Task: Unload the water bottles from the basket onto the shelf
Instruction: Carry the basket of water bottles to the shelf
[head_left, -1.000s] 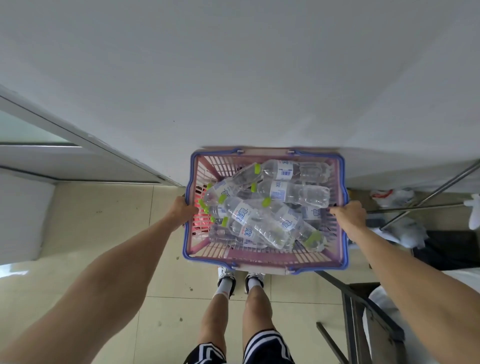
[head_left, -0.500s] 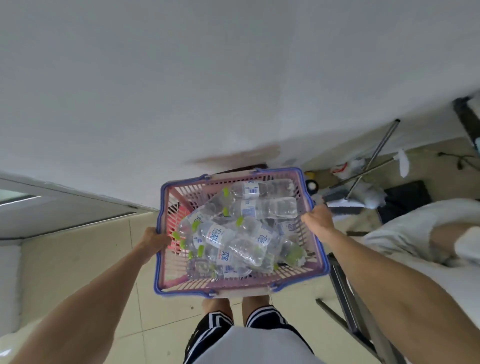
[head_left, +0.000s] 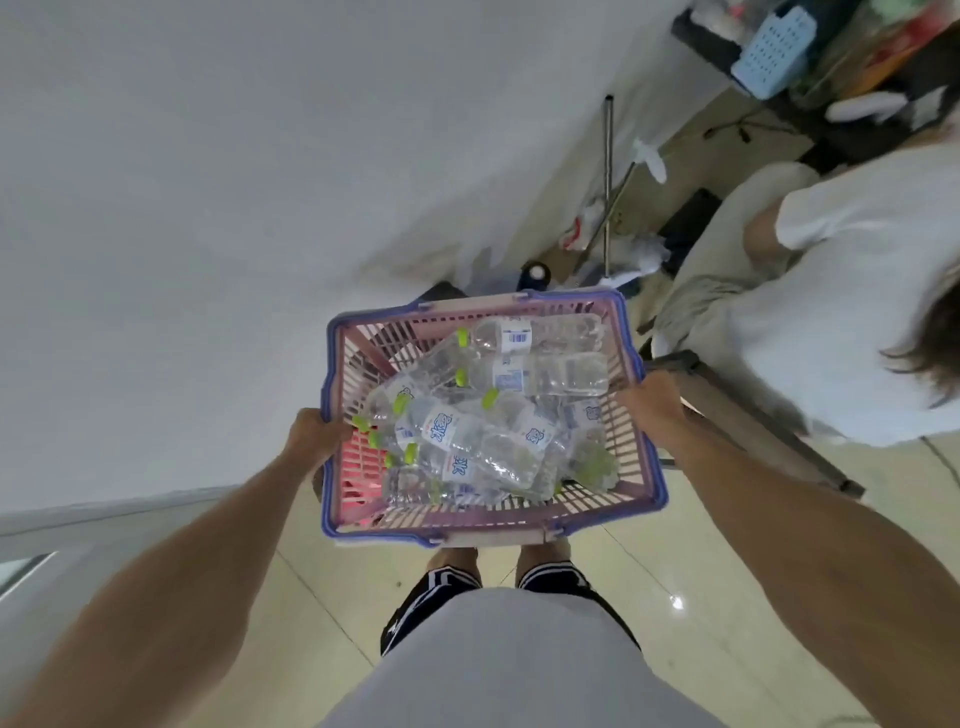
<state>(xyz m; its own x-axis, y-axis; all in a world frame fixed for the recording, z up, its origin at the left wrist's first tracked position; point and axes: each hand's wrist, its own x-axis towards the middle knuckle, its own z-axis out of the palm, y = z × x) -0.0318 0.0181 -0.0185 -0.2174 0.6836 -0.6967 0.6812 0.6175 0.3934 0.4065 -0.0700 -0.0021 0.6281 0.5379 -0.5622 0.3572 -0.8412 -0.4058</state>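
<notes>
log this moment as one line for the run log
basket: held above floor, water bottles piled inside | left hand: grips left rim | right hand: grips right rim | unloading: not begun

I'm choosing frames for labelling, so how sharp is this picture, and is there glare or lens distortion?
Head view: the basket and water bottles at centre are fairly sharp. Head view edges smear, blurring the person in white at right. The wide lens bows the foot of the wall. There is one small glare spot on the floor tiles. The light is soft, with no hard shadows.
</notes>
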